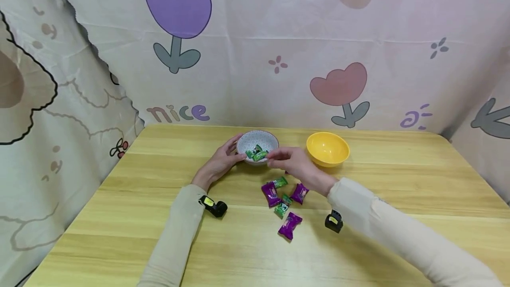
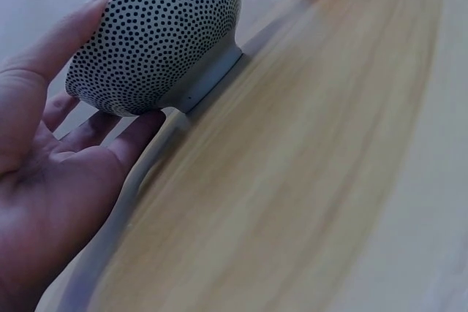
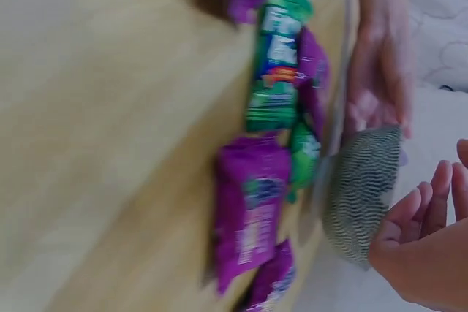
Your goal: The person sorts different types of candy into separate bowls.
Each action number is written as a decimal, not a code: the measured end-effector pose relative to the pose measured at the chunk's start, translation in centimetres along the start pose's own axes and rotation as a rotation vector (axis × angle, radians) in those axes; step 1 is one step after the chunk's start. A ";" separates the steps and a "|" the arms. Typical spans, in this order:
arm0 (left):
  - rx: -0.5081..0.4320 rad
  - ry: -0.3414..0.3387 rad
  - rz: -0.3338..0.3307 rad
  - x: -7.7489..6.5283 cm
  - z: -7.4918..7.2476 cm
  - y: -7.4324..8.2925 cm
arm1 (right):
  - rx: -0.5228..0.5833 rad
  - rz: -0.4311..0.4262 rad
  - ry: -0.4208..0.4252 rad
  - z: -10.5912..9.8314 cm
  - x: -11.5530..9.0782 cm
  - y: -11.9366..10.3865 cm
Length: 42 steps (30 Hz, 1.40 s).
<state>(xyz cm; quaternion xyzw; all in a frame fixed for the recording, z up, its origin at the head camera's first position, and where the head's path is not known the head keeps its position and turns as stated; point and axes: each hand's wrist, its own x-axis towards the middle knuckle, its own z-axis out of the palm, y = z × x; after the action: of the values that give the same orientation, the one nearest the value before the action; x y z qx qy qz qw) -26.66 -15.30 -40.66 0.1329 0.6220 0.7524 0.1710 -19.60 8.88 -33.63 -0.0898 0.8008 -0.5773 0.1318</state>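
Observation:
A small patterned bowl (image 1: 256,138) stands near the back of the table, with several green-wrapped candies (image 1: 260,156) inside. My left hand (image 1: 221,160) holds the bowl from its left side, thumb at the rim; in the left wrist view its fingers curve under the dotted outer wall (image 2: 161,34). At the opposite rim is my right hand (image 1: 299,163), its fingers loosely bent and no candy visible in them in the right wrist view. Below the bowl lie purple-wrapped candies (image 1: 271,194) and green-wrapped candies (image 1: 283,206), several in a loose group.
A yellow bowl (image 1: 327,149) stands just behind and right of my right hand. The wooden table (image 1: 139,216) ends at a printed cloth (image 1: 247,83) hung along the back. Another purple candy (image 1: 290,226) lies closest to me.

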 end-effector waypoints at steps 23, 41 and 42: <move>0.011 0.012 -0.022 0.0 0.1 0.2 | -0.176 0.005 -0.005 -0.7 -0.3 4.1; 0.034 0.019 -0.020 0.1 0.1 0.1 | -0.230 0.045 0.036 -0.1 -0.5 5.0; 0.034 0.017 -0.021 0.1 0.1 0.1 | -0.243 0.043 0.035 0.0 -0.6 5.0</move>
<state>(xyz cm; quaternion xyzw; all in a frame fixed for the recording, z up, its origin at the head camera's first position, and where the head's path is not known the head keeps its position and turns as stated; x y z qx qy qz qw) -26.70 -15.22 -40.55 0.1228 0.6374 0.7411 0.1713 -19.02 10.64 -38.27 -0.0777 0.8687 -0.4747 0.1183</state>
